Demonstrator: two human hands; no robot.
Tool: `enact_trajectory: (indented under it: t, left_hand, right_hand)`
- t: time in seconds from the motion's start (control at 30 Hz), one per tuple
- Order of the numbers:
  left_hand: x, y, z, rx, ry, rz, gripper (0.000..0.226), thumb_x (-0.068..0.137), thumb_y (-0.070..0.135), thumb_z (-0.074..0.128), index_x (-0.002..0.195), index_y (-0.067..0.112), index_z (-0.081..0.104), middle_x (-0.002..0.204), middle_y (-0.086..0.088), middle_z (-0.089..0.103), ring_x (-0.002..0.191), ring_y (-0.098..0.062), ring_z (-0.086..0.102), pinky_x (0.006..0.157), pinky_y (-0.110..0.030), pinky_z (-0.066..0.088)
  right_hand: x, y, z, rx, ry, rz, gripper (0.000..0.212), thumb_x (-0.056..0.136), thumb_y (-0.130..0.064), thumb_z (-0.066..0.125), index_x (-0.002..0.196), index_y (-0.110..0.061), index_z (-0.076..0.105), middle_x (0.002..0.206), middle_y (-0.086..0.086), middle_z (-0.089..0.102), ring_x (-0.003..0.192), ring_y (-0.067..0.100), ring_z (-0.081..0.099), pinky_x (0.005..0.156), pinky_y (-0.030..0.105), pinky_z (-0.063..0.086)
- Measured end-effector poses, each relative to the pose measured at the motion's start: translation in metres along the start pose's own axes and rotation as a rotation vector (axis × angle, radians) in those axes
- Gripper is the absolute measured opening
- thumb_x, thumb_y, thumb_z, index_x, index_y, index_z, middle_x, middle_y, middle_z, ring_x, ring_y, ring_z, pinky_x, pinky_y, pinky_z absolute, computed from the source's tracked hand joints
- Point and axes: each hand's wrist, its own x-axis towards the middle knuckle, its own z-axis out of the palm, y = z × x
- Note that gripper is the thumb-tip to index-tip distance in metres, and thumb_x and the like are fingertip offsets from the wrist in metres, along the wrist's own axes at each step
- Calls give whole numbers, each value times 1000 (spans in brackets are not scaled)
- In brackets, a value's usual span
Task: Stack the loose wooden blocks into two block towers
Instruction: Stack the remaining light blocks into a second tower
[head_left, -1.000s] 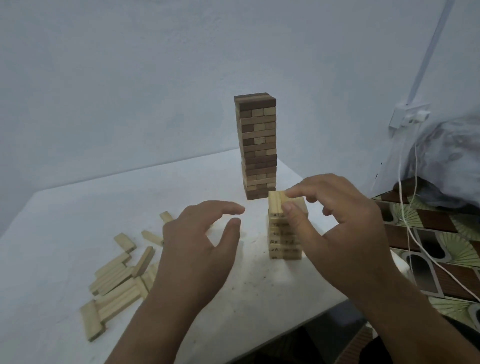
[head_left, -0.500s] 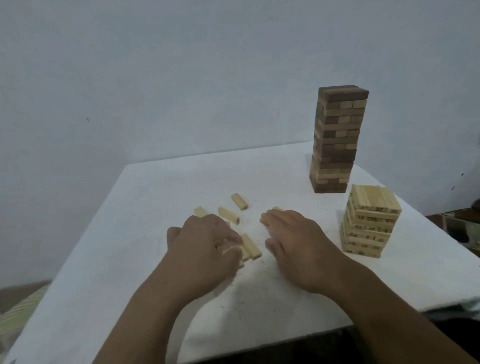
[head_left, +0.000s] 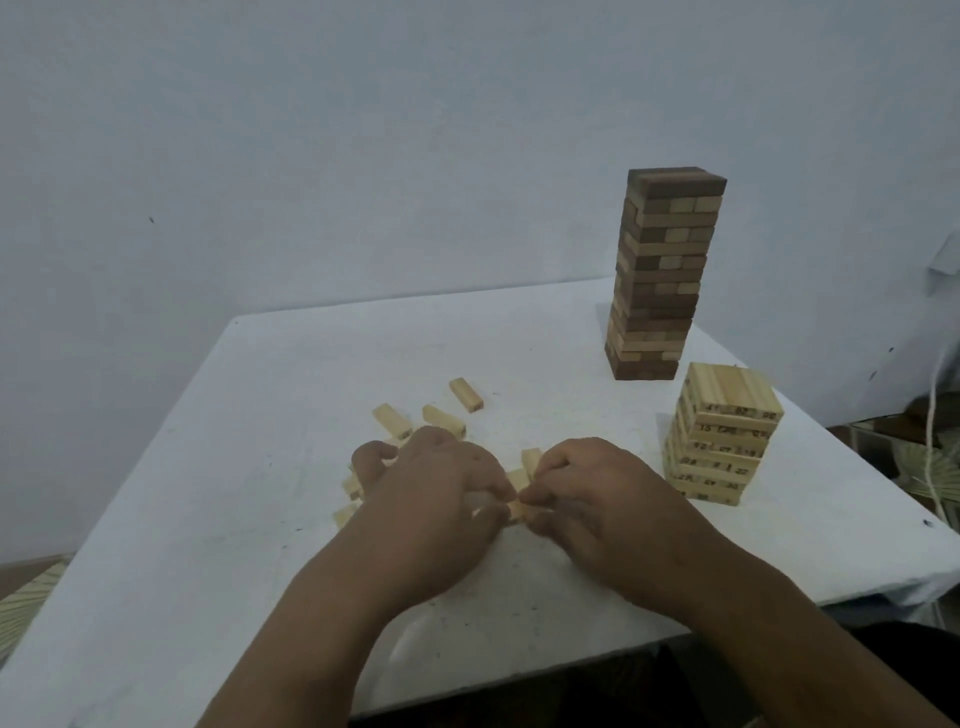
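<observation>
A tall tower of dark and light brown blocks (head_left: 662, 275) stands at the table's far right. In front of it sits a short tower of pale numbered blocks (head_left: 722, 441). Several loose pale blocks (head_left: 442, 420) lie in the middle of the white table (head_left: 260, 467). My left hand (head_left: 431, 493) and my right hand (head_left: 597, 493) meet over the pile, fingers curled, both pinching pale blocks (head_left: 517, 506) between them. More blocks under my left hand are mostly hidden.
A light blue wall stands close behind the table. A white cable (head_left: 932, 441) hangs at the right edge over a patterned floor. The table's near edge runs just below my forearms.
My right hand left the short pale tower and both hands came down onto the loose pile. The view swung left. Now my fingers close on blocks between the hands.
</observation>
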Motion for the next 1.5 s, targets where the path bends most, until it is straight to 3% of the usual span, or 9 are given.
enact_trajectory:
  t: [0.13, 0.23, 0.4, 0.7, 0.8, 1.1, 1.27, 1.4, 1.5]
  left_hand:
    - [4, 11, 9, -28, -16, 103, 6, 90, 43, 61, 94, 43, 65, 110, 32, 58, 118, 1, 37, 104, -44, 20]
    - [9, 17, 15, -83, -6, 199, 4, 84, 42, 66, 88, 43, 66, 104, 31, 61, 111, 2, 46, 101, -45, 32]
    - [16, 26, 18, -197, -45, 266, 6, 82, 29, 75, 86, 33, 74, 103, 20, 66, 101, 2, 57, 96, -24, 46]
    - [21, 26, 19, -265, -81, 280, 11, 78, 26, 80, 86, 31, 77, 101, 19, 69, 98, 3, 60, 86, -8, 42]
    - [20, 24, 18, -277, -94, 285, 16, 83, 12, 74, 83, 27, 79, 103, 18, 69, 100, 6, 58, 84, 0, 36]
    - [20, 30, 16, -208, -131, 250, 17, 85, 16, 73, 95, 29, 78, 109, 19, 66, 104, 3, 56, 95, -10, 39]
    - [21, 30, 19, -168, -124, 255, 30, 86, 9, 71, 110, 27, 75, 125, 16, 62, 117, 2, 51, 94, 3, 28]
    - [20, 30, 18, -189, -123, 205, 30, 88, 7, 68, 104, 32, 74, 117, 16, 66, 109, 1, 55, 91, -3, 37]
    - [19, 30, 16, -209, -132, 176, 23, 86, 15, 72, 99, 34, 74, 111, 17, 67, 106, 0, 55, 97, -19, 44]
  right_hand:
    - [-16, 6, -11, 18, -32, 71, 18, 86, -45, 61, 98, -37, 72, 101, -23, 55, 95, -2, 47, 85, 21, 43]
    - [-27, 9, -20, 26, -7, 64, 26, 79, -46, 59, 88, -29, 76, 91, -13, 63, 87, 4, 53, 83, 32, 48]
    - [-42, 12, -27, 10, 82, 28, 26, 78, -39, 56, 77, -23, 77, 77, -4, 67, 75, 14, 59, 69, 39, 52]
    - [-49, 15, -24, 86, 155, 62, 12, 77, -35, 66, 78, -27, 75, 79, -12, 66, 78, 7, 56, 72, 33, 50]
    - [-48, 15, -24, 98, 153, 61, 13, 76, -37, 66, 77, -28, 74, 77, -14, 65, 78, 6, 55, 70, 31, 48]
    - [-45, 17, -23, 89, 167, 36, 11, 77, -38, 66, 75, -30, 73, 75, -14, 65, 75, 6, 56, 68, 34, 50]
    - [-46, 19, -22, 107, 163, 14, 10, 78, -36, 66, 78, -30, 73, 78, -16, 65, 77, 3, 56, 70, 34, 51]
    - [-47, 20, -21, 110, 171, 8, 9, 79, -36, 66, 80, -30, 73, 80, -15, 66, 79, 3, 56, 70, 35, 51]
    - [-48, 18, -20, 126, 170, 0, 20, 78, -44, 68, 90, -29, 73, 86, -16, 67, 82, 1, 57, 71, 30, 51]
